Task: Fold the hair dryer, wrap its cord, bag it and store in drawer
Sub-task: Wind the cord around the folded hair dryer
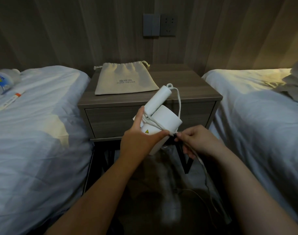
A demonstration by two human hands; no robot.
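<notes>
A white hair dryer (165,118) is held in front of the nightstand drawer (114,122), its handle pointing up and away. My left hand (141,138) grips the dryer's body from the left. The white cord (178,100) loops from the handle tip, crosses the body and runs down past my right hand (194,141), which pinches it just right of the dryer. The cord's tail trails to the floor. A beige drawstring bag (126,80) lies flat on the nightstand top (187,85). The drawer is shut.
Two beds with white covers flank the nightstand, the left bed (38,116) carrying a water bottle (2,82) and a small tube (11,99), the right bed (256,112) holding crumpled cloth. A switch and socket (159,25) are on the wall behind.
</notes>
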